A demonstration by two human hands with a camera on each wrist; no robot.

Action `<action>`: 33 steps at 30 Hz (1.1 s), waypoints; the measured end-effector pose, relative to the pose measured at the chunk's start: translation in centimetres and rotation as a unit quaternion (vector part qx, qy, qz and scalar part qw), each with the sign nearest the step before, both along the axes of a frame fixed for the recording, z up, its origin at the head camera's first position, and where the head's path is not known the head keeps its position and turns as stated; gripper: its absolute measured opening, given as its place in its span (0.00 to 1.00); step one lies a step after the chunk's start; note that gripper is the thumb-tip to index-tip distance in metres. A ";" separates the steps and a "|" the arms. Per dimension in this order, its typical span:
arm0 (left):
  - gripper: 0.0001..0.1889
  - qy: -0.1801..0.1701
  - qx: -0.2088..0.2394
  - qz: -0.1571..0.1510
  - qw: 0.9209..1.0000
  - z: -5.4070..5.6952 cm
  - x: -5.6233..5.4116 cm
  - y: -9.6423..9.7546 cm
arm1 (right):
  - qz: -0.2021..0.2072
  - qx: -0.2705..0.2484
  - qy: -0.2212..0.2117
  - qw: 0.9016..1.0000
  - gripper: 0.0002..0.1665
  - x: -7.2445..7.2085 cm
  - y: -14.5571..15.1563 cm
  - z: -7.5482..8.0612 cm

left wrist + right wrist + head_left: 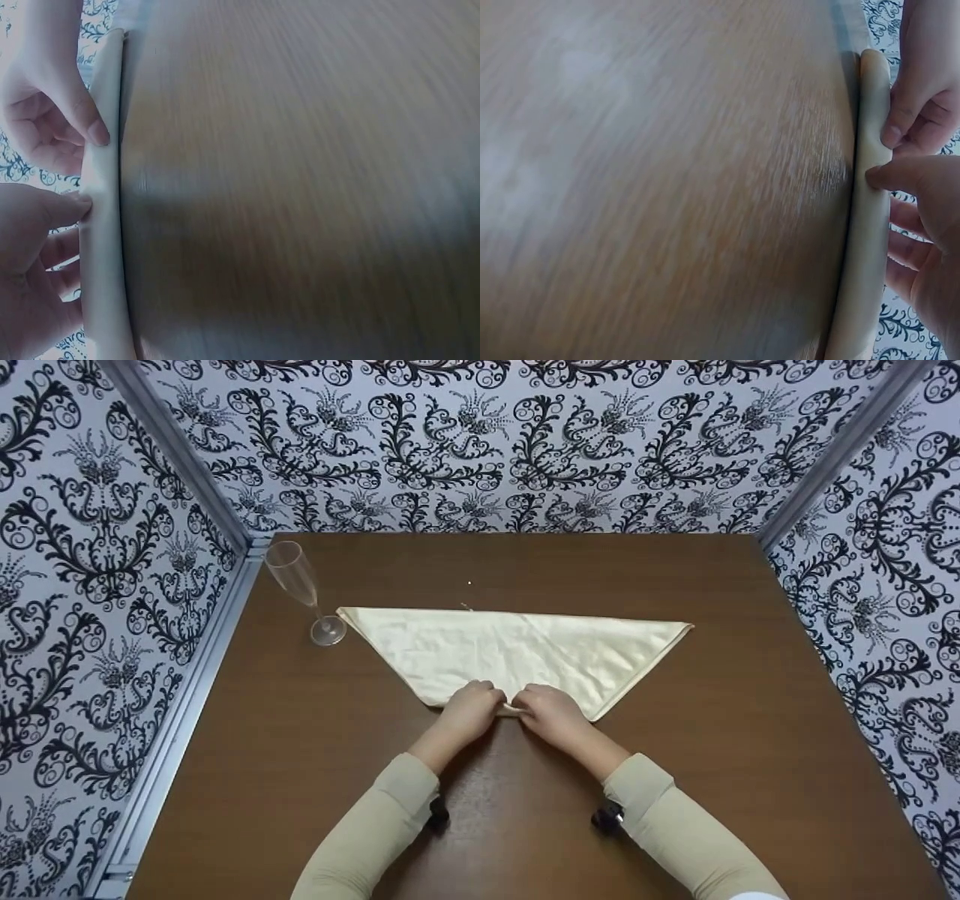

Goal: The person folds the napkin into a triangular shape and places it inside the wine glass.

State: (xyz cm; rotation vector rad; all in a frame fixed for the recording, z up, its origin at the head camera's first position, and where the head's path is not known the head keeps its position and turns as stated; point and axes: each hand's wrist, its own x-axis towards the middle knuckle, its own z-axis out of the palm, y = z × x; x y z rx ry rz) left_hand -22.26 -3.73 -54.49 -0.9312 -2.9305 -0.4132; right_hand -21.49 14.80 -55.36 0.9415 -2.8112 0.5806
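A pale yellow satin napkin (480, 649) lies on the table, its long edge at the far side and its sides slanting in to a shorter near edge. At the middle of that near edge, my left hand (472, 711) and right hand (553, 712) hold the cloth close together. A thick, rounded fold (103, 255) of it runs between thumb and fingers in the left wrist view. In the right wrist view, my right thumb (900, 177) presses on the same fold, its fingers behind. Some fingertips are hidden by the cloth.
An upright champagne flute (298, 585) stands at the back left, its foot beside the napkin's far left corner. Black-and-white patterned walls (465, 450) border the brown wooden table (720, 750) at the back and sides. A metal rail (180, 720) follows the left edge.
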 end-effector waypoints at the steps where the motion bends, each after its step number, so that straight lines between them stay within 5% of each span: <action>1: 0.08 0.000 0.001 -0.001 1.000 0.0 0.0 0.0 | -0.002 -0.001 -0.006 1.000 0.07 0.0 0.0 0.0; 5: 0.07 0.021 0.007 -0.015 1.000 -0.1 0.1 -0.1 | -0.002 -0.004 -0.020 1.000 0.05 0.0 0.0 0.1; 11: 0.04 0.124 0.006 -0.055 0.991 -0.1 0.5 -0.4 | -0.021 -0.008 -0.027 0.999 0.03 -0.2 -0.1 0.0; 15: 0.02 0.158 0.007 -0.064 0.985 -0.1 0.7 -0.4 | -0.041 -0.004 -0.037 0.998 0.04 -0.4 -0.2 -0.1; 26: 0.04 0.127 -0.046 -0.059 0.989 -0.2 0.4 -0.1 | -0.007 0.012 0.044 0.999 0.04 -0.1 0.4 -0.2; 33: 0.05 0.091 -0.030 -0.065 0.993 -0.2 0.0 0.0 | -0.005 0.046 0.039 0.998 0.09 -0.1 0.4 -0.2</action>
